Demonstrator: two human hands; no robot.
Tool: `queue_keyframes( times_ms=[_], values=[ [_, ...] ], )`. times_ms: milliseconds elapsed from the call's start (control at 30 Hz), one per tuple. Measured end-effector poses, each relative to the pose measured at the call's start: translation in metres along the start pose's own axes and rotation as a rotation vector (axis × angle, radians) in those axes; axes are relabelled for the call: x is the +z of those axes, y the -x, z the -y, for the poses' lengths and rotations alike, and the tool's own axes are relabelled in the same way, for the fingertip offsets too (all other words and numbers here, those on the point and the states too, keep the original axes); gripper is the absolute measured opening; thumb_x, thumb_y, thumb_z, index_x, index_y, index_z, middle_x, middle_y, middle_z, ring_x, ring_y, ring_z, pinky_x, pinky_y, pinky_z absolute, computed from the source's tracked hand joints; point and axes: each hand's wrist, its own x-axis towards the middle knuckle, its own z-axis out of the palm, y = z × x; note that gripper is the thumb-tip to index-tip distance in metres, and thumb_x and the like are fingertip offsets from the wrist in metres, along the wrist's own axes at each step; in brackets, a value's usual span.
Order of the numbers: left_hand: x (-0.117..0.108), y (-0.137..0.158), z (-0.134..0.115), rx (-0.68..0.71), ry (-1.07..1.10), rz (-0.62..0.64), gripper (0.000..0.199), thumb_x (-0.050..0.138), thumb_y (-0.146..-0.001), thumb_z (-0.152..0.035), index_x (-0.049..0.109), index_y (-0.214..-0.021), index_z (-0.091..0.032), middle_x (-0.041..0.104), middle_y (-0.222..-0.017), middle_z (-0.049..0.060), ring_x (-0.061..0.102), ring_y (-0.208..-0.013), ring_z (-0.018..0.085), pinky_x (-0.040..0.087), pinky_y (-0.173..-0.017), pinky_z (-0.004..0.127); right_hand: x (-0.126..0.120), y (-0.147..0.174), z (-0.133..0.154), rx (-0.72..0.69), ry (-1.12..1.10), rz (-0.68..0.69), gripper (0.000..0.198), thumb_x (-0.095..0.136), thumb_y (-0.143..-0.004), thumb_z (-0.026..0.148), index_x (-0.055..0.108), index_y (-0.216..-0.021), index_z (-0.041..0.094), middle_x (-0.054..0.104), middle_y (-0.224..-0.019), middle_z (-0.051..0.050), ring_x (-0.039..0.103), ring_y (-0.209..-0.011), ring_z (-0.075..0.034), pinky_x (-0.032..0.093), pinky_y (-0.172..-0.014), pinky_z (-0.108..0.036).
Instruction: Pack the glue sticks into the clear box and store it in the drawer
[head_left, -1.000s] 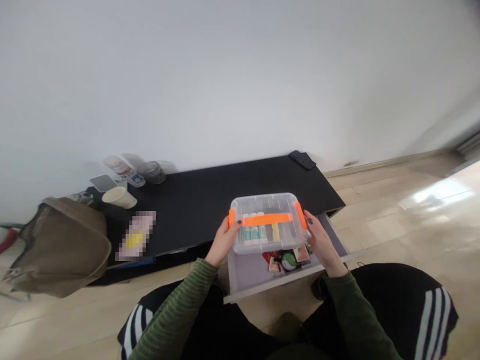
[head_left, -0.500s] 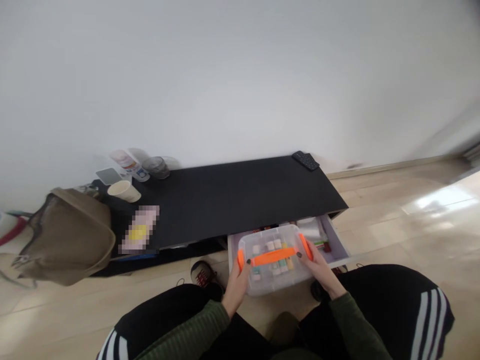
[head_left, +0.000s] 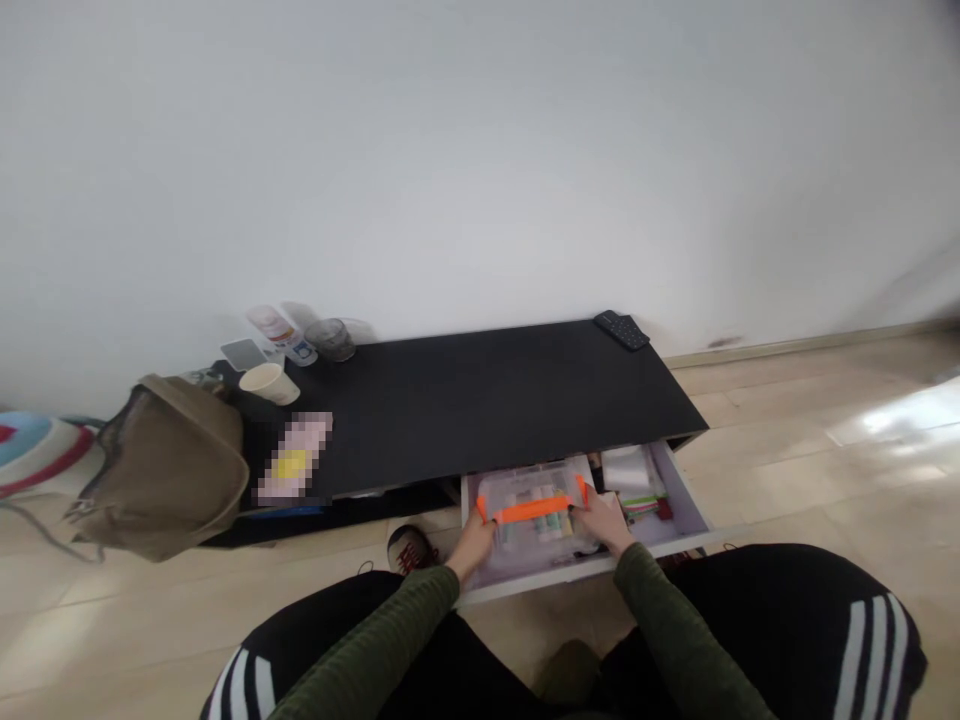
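Note:
A clear plastic storage box point(head_left: 517, 550) with an orange handle point(head_left: 534, 510) and orange side latches is in the left part of the pulled-out drawer point(head_left: 682, 490). Through its lid show several small bottles. My left hand point(head_left: 474, 545) grips the box at its left latch, thumb by the handle's end. On the opposite side my right hand point(head_left: 602, 520) is closed round the right latch. Whether the box touches the drawer bottom I cannot tell. Right of it in the drawer lie a whitish translucent packet point(head_left: 627, 470) and some green and red items point(head_left: 645, 508).
The drawer belongs to a low black cabinet point(head_left: 465, 390) against the wall. On top are a keyboard-like black device point(head_left: 621, 329), a glass bowl point(head_left: 331, 340), a spray can point(head_left: 283, 335), a paper cup point(head_left: 270, 383) and a blurred-out pink item point(head_left: 296, 460). A brown bag point(head_left: 169, 470) hangs over the left end.
Both hands have lowered the storage box from above the drawer's front edge into the drawer's left side, moving it slightly away from me. The view has shifted a little.

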Motion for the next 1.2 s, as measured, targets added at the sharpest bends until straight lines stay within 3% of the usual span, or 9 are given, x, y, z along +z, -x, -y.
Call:
queue_keyframes(
  times_ms=[233, 400, 467, 567, 667, 767, 867, 1000, 1200],
  values=[
    [-0.002, -0.005, -0.003, -0.057, -0.047, -0.074, 0.033, 0.057, -0.072, -0.014, 0.063, -0.105, -0.014, 0.067, -0.113, 0.016, 0.059, -0.117, 0.029, 0.039, -0.109, 0.043, 0.005, 0.002, 0.0, 0.078, 0.227, 0.053, 0.048, 0.062, -0.074, 0.012, 0.061, -0.122, 0.015, 0.073, -0.109, -0.018, 0.065, -0.11, -0.036, 0.044, -0.092, -0.038],
    [0.003, 0.005, -0.014, 0.003, -0.107, -0.149, 0.037, 0.061, -0.069, -0.017, 0.063, -0.106, -0.017, 0.059, -0.132, 0.017, 0.043, -0.138, 0.031, 0.027, -0.118, 0.044, 0.001, 0.012, -0.007, -0.158, 0.15, -0.062, 0.04, 0.062, -0.07, 0.014, 0.067, -0.109, 0.019, 0.07, -0.12, -0.015, 0.062, -0.115, -0.031, 0.043, -0.098, -0.035],
    [0.009, 0.014, -0.019, 0.063, -0.145, -0.07, 0.039, 0.06, -0.07, -0.019, 0.062, -0.109, -0.017, 0.059, -0.133, 0.017, 0.047, -0.135, 0.029, 0.03, -0.116, 0.042, -0.003, 0.024, -0.01, -0.252, 0.09, -0.09, 0.031, 0.06, -0.072, 0.018, 0.069, -0.102, 0.02, 0.072, -0.114, -0.013, 0.065, -0.107, -0.029, 0.045, -0.095, -0.035],
    [0.023, 0.034, -0.023, 0.02, -0.136, 0.222, 0.031, 0.055, -0.073, -0.025, 0.061, -0.104, -0.02, 0.066, -0.117, 0.012, 0.066, -0.106, 0.025, 0.049, -0.096, 0.042, -0.006, 0.052, -0.016, -0.22, 0.067, 0.022, 0.015, 0.056, -0.08, 0.03, 0.068, -0.082, 0.022, 0.074, -0.081, -0.007, 0.068, -0.077, -0.024, 0.05, -0.074, -0.032],
    [0.037, 0.053, -0.022, -0.173, -0.117, 0.538, 0.022, 0.05, -0.076, -0.032, 0.06, -0.093, -0.022, 0.069, -0.091, 0.007, 0.067, -0.069, 0.021, 0.054, -0.069, 0.039, -0.002, 0.079, -0.022, -0.064, 0.121, 0.31, 0.027, 0.055, -0.084, 0.04, 0.065, -0.065, 0.023, 0.067, -0.057, -0.003, 0.061, -0.05, -0.019, 0.043, -0.053, -0.027],
    [0.043, 0.065, -0.021, -0.209, -0.254, 0.727, 0.016, 0.053, -0.074, -0.035, 0.063, -0.076, -0.023, 0.068, -0.073, 0.005, 0.065, -0.065, 0.022, 0.051, -0.065, 0.038, 0.004, 0.091, -0.026, -0.113, 0.308, 0.374, 0.029, 0.063, -0.079, 0.035, 0.065, -0.053, 0.022, 0.068, -0.055, -0.005, 0.062, -0.051, -0.018, 0.039, -0.053, -0.026],
    [0.041, 0.07, -0.028, -0.091, -0.492, 0.727, 0.02, 0.052, -0.074, -0.036, 0.064, -0.063, -0.024, 0.066, -0.066, 0.005, 0.064, -0.067, 0.025, 0.047, -0.063, 0.037, 0.008, 0.089, -0.024, -0.187, 0.484, 0.295, 0.033, 0.062, -0.08, 0.031, 0.068, -0.049, 0.022, 0.07, -0.057, -0.006, 0.065, -0.058, -0.018, 0.038, -0.057, -0.025],
    [0.037, 0.074, -0.045, 0.086, -0.769, 0.716, 0.029, 0.045, -0.08, -0.034, 0.068, -0.067, -0.021, 0.067, -0.068, 0.005, 0.062, -0.068, 0.021, 0.042, -0.061, 0.032, 0.004, 0.081, -0.013, -0.148, 0.531, 0.362, 0.038, 0.054, -0.087, 0.033, 0.076, -0.059, 0.021, 0.073, -0.061, -0.007, 0.068, -0.062, -0.018, 0.04, -0.057, -0.023],
    [0.038, 0.075, -0.063, 0.137, -0.854, 0.665, 0.035, 0.041, -0.086, -0.03, 0.074, -0.082, -0.016, 0.073, -0.081, 0.009, 0.063, -0.074, 0.02, 0.04, -0.062, 0.028, -0.001, 0.066, -0.003, -0.138, 0.509, 0.444, 0.041, 0.049, -0.089, 0.034, 0.08, -0.067, 0.02, 0.075, -0.065, -0.006, 0.07, -0.065, -0.017, 0.046, -0.063, -0.022]
  ],
)
